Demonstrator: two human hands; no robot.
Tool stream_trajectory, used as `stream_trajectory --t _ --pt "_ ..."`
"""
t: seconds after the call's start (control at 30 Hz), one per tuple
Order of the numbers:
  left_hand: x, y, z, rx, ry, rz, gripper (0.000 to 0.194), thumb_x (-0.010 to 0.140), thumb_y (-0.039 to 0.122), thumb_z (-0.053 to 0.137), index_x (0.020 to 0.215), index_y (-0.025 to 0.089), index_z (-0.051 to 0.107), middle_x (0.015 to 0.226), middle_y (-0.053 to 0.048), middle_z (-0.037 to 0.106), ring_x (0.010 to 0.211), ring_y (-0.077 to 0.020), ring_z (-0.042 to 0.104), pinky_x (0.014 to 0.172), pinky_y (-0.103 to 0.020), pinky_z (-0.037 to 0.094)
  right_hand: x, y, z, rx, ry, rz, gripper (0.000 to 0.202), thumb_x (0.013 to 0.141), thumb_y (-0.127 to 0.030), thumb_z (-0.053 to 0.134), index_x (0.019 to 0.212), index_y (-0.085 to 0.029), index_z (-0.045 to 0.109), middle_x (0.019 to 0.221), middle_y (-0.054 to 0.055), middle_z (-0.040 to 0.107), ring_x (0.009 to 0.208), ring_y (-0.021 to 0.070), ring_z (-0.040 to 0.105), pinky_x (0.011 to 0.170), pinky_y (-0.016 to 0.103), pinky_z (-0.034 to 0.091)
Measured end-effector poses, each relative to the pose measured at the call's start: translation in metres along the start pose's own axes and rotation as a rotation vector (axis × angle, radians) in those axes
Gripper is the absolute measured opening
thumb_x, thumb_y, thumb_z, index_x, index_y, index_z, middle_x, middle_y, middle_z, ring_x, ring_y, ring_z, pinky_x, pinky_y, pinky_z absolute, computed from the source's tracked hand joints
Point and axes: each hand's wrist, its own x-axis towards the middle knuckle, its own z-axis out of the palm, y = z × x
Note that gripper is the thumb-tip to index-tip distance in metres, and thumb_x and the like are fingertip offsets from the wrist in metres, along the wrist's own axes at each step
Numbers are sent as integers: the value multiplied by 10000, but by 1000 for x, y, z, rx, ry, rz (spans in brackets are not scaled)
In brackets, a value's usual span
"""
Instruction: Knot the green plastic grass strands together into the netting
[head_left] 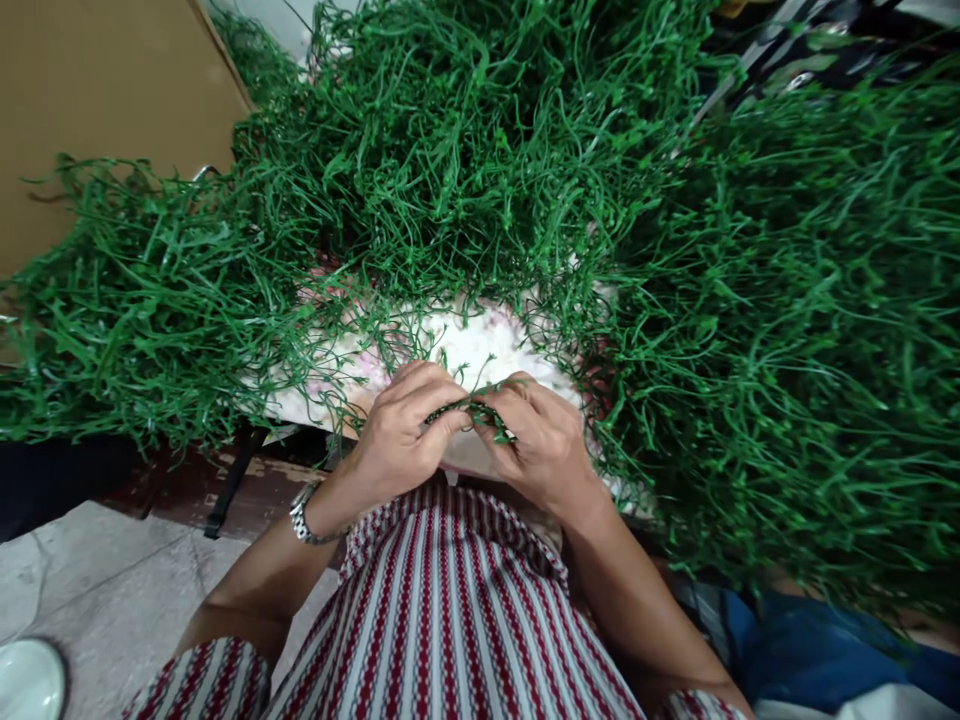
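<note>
Thin green plastic-looking stems run between my two hands, close in front of my body. My left hand has thumb and fingers pinched on one end, a metal-band watch on its wrist. Curled around the other end, my right hand almost meets the left; its fingertips partly hide the stems. Just beyond the hands, a white and pink flower-patterned cloth shows with loose sprigs on it. A large heap of the same green stems rises behind it.
More green stems pile up on the left and on the right. A brown cardboard panel stands at the upper left. A pale round dish is on the floor at the lower left. Blue fabric shows at the lower right.
</note>
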Motion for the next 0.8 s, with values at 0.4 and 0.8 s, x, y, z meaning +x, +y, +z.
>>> stream_trajectory --t 0.4,0.8 --pt "9 -1 -14 174 -499 238 177 793 63 396 665 164 468 642 -7 489 637 -136 420 632 -288 353 -9 3 -11 -65 -278 -212 123 679 -78 402 684 -167 486 695 32 459 593 141 347 558 272 284" --pt "19 26 -33 107 -896 681 196 861 154 401 698 172 507 665 -13 537 627 -141 438 647 -319 337 -21 -16 -43 166 -603 -367 143 844 -124 385 738 -157 476 727 25 489 587 121 347 545 278 253"
